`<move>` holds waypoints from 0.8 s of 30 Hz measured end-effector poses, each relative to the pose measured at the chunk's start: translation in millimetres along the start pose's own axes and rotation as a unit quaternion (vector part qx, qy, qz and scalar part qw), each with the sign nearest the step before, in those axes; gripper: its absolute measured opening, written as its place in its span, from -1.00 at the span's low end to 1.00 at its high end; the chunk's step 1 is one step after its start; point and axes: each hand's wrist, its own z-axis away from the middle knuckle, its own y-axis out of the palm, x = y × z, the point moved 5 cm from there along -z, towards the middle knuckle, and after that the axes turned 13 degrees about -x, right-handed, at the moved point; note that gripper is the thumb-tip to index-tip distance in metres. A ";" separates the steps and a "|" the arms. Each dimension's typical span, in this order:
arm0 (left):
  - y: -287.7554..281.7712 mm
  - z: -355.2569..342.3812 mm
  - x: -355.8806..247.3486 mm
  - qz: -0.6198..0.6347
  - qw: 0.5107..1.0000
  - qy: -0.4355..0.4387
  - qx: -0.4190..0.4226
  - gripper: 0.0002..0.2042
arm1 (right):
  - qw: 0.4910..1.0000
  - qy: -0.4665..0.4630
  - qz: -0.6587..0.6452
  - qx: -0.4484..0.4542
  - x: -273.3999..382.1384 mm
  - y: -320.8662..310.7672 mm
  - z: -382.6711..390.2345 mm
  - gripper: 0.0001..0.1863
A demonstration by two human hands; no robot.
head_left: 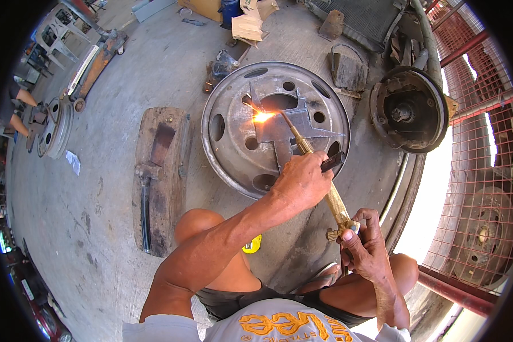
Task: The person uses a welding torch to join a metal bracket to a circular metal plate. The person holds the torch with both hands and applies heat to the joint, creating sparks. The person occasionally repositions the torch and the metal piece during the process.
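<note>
My left hand (305, 179) is closed around the front part of a brass cutting torch (337, 208). A dark stick-like thing (333, 162) juts out of the same hand; its kind is unclear. My right hand (367, 245) grips the torch's rear end by the valves, thumb on top. The torch tip points at a grey steel plate (276, 126), where a bright orange flame (263, 117) and sparks glow. Beneath the plate lies a round steel wheel rim (219, 157) with several holes. Other flat steel strips rest on the rim around the plate.
Left of the rim lies a worn wooden block (161, 182) with a hammer (146, 199) on it. A yellow tape measure (252, 245) is by my knee. A brake drum (407, 111) stands at right, near a red mesh fence (479, 142). Another person's hand (25, 98) shows far left.
</note>
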 end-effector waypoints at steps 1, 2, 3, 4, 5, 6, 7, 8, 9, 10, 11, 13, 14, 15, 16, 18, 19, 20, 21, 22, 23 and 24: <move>0.2 -0.3 0.1 -0.002 1.000 -0.001 0.002 -0.78 | 1.000 -0.001 0.000 0.000 0.1 0.0 0.0 -0.59; 0.1 -0.4 -0.1 -0.002 1.000 0.001 0.001 -0.79 | 1.000 0.006 0.005 -0.005 -0.7 -0.5 -0.1 -0.59; 0.3 -0.4 -0.2 -0.002 1.000 0.002 0.003 -0.79 | 1.000 -0.002 0.000 0.000 0.1 -0.1 0.0 -0.59; 0.2 -0.1 -0.6 -0.001 1.000 0.006 0.001 -0.79 | 1.000 -0.002 0.000 0.000 0.2 -0.3 0.2 -0.59; 0.2 -0.2 -0.9 -0.002 1.000 0.008 0.001 -0.79 | 1.000 0.003 0.005 -0.003 -0.5 -0.8 0.1 -0.59; 0.3 -0.3 -1.2 -0.002 1.000 0.010 0.000 -0.79 | 1.000 -0.003 -0.001 0.000 0.1 -0.5 0.2 -0.59; 0.4 -0.5 -1.2 -0.004 1.000 0.010 0.000 -0.79 | 1.000 -0.004 -0.001 -0.001 0.1 -0.6 0.3 -0.59; 0.3 -0.6 -1.2 -0.006 1.000 0.011 -0.001 -0.79 | 1.000 0.005 0.005 -0.006 -1.1 -1.1 0.3 -0.59; 0.4 -0.6 -1.1 -0.005 1.000 0.011 0.000 -0.79 | 1.000 -0.003 -0.001 -0.001 -0.2 -0.6 0.6 -0.59; 0.2 -0.5 -1.0 -0.003 1.000 0.011 0.000 -0.79 | 1.000 -0.001 -0.001 -0.001 -0.3 -0.8 0.7 -0.59; -0.1 -0.5 -1.0 -0.002 1.000 0.013 -0.002 -0.79 | 1.000 0.012 0.006 -0.007 -1.5 -1.5 0.7 -0.59; 0.1 -0.2 -0.6 0.002 1.000 0.012 0.000 -0.79 | 1.000 0.006 0.006 0.003 0.0 -1.5 1.4 -0.59; 0.0 -0.3 -0.5 0.002 1.000 0.012 -0.001 -0.79 | 1.000 0.016 0.014 0.001 -0.7 -2.0 1.5 -0.58; 0.1 -0.4 -0.4 0.006 1.000 0.011 0.000 -0.78 | 1.000 0.007 0.011 0.007 0.6 -1.6 1.6 -0.59; 0.0 -0.6 -0.3 0.007 1.000 0.011 -0.001 -0.78 | 1.000 0.006 0.013 0.009 1.0 -1.6 1.5 -0.59; -0.2 -0.7 -0.1 0.008 1.000 0.010 0.001 -0.78 | 1.000 0.004 0.016 0.012 1.6 -1.1 1.4 -0.59; -0.3 -0.5 0.0 0.007 1.000 0.009 0.002 -0.78 | 1.000 0.004 0.016 0.012 1.8 -0.9 1.3 -0.60; -0.7 -0.4 0.0 0.005 1.000 0.010 0.003 -0.78 | 1.000 0.013 0.024 0.008 0.9 -1.1 1.1 -0.60; -1.1 -0.3 0.1 0.004 1.000 0.011 0.003 -0.78 | 1.000 0.003 0.019 0.012 2.3 -0.5 1.3 -0.60; -1.5 -0.3 0.0 0.001 1.000 0.015 0.002 -0.78 | 1.000 0.002 0.021 0.012 2.7 -0.6 1.4 -0.60; -1.9 -0.3 0.0 -0.001 1.000 0.020 0.000 -0.78 | 1.000 0.008 0.028 0.008 2.3 -1.0 1.5 -0.60; -1.8 -0.1 0.6 0.004 1.000 0.017 0.001 -0.78 | 1.000 0.005 0.021 0.012 3.0 -0.5 1.6 -0.60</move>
